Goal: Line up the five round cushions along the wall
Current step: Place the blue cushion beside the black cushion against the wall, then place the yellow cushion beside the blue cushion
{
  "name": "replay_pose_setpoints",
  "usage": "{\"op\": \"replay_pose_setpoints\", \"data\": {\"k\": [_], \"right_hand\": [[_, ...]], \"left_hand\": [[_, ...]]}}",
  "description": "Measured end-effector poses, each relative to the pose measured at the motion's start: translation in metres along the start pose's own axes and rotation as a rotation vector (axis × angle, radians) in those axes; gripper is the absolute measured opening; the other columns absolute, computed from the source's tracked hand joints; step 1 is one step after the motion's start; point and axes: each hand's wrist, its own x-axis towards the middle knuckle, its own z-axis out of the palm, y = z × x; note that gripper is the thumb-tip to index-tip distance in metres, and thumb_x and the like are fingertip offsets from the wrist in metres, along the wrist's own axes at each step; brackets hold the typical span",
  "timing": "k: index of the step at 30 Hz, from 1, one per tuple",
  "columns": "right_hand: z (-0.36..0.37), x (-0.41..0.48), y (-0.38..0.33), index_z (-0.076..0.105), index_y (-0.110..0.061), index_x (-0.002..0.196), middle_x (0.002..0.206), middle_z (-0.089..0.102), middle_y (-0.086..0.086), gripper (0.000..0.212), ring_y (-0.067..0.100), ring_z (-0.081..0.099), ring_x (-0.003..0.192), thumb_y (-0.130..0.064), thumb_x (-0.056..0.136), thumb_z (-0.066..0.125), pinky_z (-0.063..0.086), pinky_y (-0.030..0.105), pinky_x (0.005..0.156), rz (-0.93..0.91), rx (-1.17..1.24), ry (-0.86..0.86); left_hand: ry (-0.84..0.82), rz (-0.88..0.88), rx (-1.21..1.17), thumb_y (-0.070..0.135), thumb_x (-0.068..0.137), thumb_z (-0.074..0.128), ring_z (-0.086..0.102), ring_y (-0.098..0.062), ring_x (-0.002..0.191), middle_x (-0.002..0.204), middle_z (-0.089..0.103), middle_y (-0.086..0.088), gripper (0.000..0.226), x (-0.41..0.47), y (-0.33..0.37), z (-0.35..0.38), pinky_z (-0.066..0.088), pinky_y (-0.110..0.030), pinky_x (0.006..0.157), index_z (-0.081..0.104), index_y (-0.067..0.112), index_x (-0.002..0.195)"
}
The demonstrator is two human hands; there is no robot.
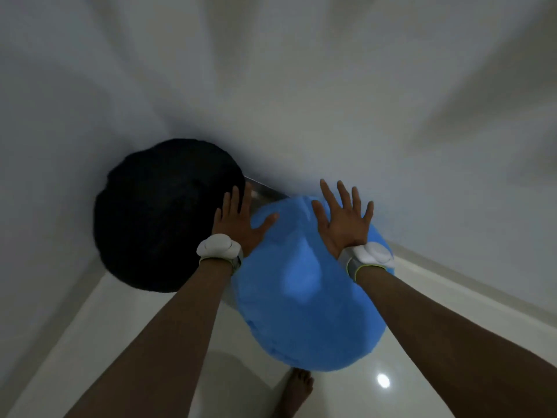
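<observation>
A round blue cushion [307,300] stands on edge against the white wall [301,101], right of centre. To its left a round black cushion [162,218] leans on the same wall, near a corner. My left hand [238,221] lies flat with fingers spread at the blue cushion's upper left edge, between the two cushions. Spread flat as well, my right hand [346,218] presses on the blue cushion's top. Neither hand grips anything. No other cushions are in view.
A glossy white floor [422,342] runs below, with a pale skirting strip along the wall's base. My bare foot [297,390] stands just under the blue cushion. A second wall closes the left side.
</observation>
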Motion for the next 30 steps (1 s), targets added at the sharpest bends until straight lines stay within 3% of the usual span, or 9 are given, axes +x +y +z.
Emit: {"op": "replay_pose_setpoints", "data": {"k": [11,17,19,24,26,28,30], "right_hand": [[-0.025,-0.063,-0.212,0.014,-0.045,0.157,0.167,0.017,-0.002,0.056,0.027,0.009,0.153,-0.058,0.103,0.026,0.001,0.059,0.120,-0.367,0.010,-0.065],[0.006,-0.193,-0.333,0.019,-0.043,0.157,0.166,0.020,0.001,0.056,0.029,0.012,0.152,-0.055,0.104,0.029,0.004,0.060,0.119,-0.625,0.068,-0.145],[0.021,-0.246,-0.367,0.018,-0.044,0.157,0.166,0.020,0.001,0.055,0.029,0.013,0.152,-0.056,0.104,0.029,0.004,0.060,0.118,-0.706,0.080,-0.194],[0.064,-0.411,-0.441,0.019,-0.047,0.155,0.164,0.025,-0.001,0.054,0.031,0.026,0.146,-0.060,0.103,0.028,0.017,0.051,0.115,-0.879,0.183,-0.406],[0.082,-0.492,-0.464,0.020,-0.050,0.154,0.163,0.028,-0.004,0.055,0.033,0.029,0.144,-0.063,0.101,0.027,0.018,0.051,0.114,-0.894,0.247,-0.533],[0.096,-0.567,-0.480,0.021,-0.051,0.153,0.162,0.028,-0.005,0.056,0.033,0.026,0.147,-0.067,0.100,0.026,0.016,0.052,0.117,-0.878,0.310,-0.692],[0.109,-0.645,-0.488,0.020,-0.051,0.154,0.163,0.026,-0.004,0.057,0.030,0.023,0.149,-0.068,0.099,0.024,0.018,0.050,0.119,-0.909,0.320,-0.820]], "left_hand": [[0.420,-0.443,-0.242,0.075,0.085,0.042,0.017,-0.028,0.149,0.163,0.017,-0.010,0.099,-0.152,-0.131,-0.144,0.020,-0.047,0.117,0.010,0.016,0.157],[0.594,-0.709,-0.346,0.078,0.085,0.036,0.013,-0.025,0.150,0.164,0.013,-0.008,0.099,-0.322,-0.232,-0.175,0.018,-0.046,0.117,0.006,0.018,0.157],[0.679,-0.810,-0.423,0.080,0.084,0.033,0.019,-0.028,0.147,0.162,0.019,-0.009,0.099,-0.388,-0.259,-0.177,0.021,-0.047,0.116,0.012,0.016,0.156],[1.058,-1.144,-0.838,0.079,0.086,0.031,0.044,-0.031,0.129,0.143,0.046,-0.009,0.084,-0.571,-0.318,-0.163,0.036,-0.044,0.106,0.041,0.014,0.139],[1.222,-1.289,-1.010,0.077,0.089,0.028,0.053,-0.032,0.115,0.130,0.055,-0.010,0.079,-0.653,-0.339,-0.155,0.040,-0.038,0.091,0.049,0.012,0.129],[1.340,-1.367,-1.109,0.077,0.091,0.023,0.052,-0.031,0.093,0.105,0.058,-0.010,0.078,-0.729,-0.351,-0.146,0.036,-0.035,0.075,0.054,0.007,0.110],[1.453,-1.416,-1.188,0.076,0.092,0.021,0.046,-0.027,0.083,0.086,0.051,-0.007,0.073,-0.809,-0.355,-0.132,0.038,-0.036,0.073,0.049,0.009,0.098]]}}
